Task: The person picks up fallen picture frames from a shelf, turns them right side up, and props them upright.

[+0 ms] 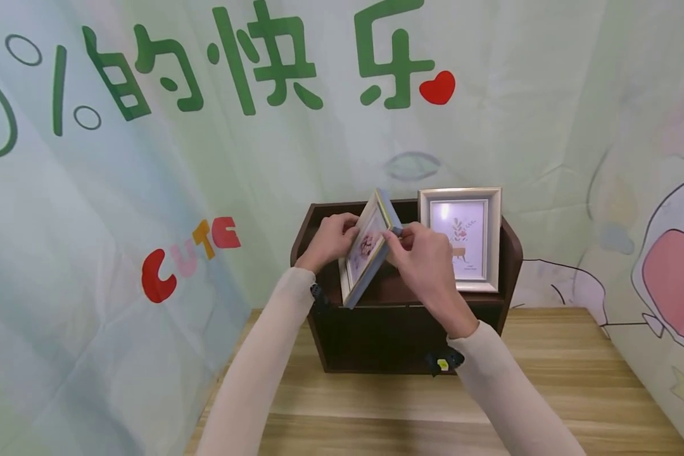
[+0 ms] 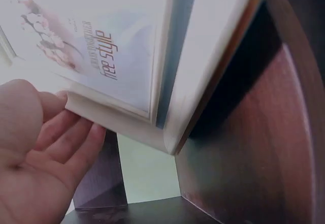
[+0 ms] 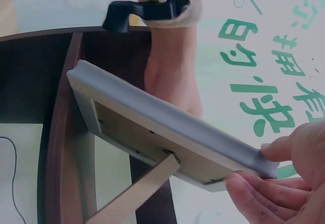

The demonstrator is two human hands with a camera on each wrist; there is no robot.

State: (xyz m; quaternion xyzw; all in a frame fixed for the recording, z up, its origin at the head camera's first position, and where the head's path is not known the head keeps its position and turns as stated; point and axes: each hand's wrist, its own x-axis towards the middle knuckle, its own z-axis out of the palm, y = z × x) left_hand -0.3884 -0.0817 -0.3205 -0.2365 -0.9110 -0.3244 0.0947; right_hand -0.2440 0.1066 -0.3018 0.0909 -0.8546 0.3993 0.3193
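Both hands hold a picture frame (image 1: 370,246) tilted at an angle over the upper shelf of a dark brown rack (image 1: 510,263). Its print, in the left wrist view, shows pinkish flowers and the words "free style". My left hand (image 1: 332,239) grips the frame's left edge, fingers behind it. At the opposite side, my right hand (image 1: 429,258) pinches a top corner between thumb and fingers. The right wrist view shows the frame's brown back, with a support leg (image 3: 139,187) swung out from it.
A second, silver-edged picture frame (image 1: 494,244) with a potted plant print stands upright at the right of the upper shelf. The rack stands on a wood-grain table (image 1: 564,373). A printed curtain (image 1: 524,114) hangs close behind and at the sides.
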